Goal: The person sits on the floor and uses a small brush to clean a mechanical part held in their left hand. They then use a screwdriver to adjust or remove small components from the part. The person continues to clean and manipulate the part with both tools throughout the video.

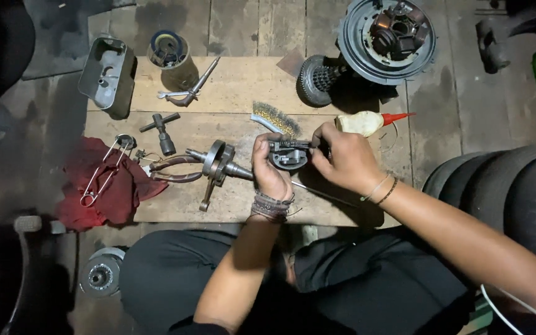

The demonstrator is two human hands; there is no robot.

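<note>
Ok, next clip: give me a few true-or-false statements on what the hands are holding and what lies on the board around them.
1. Both hands grip one small dark metal part. True: the left hand and the right hand both close on the small metal part.
2. The wire brush lies on the red cloth. False: the wire brush lies on the wooden board, behind the hands; the red cloth is at the board's left end.
3. The crankshaft rests on the board to the left of the left hand. True: the crankshaft lies there.
4. The squeeze bottle has a blue nozzle. False: the squeeze bottle has a red nozzle.
5. The pliers are in the right hand. False: the pliers lie on the board.
</note>
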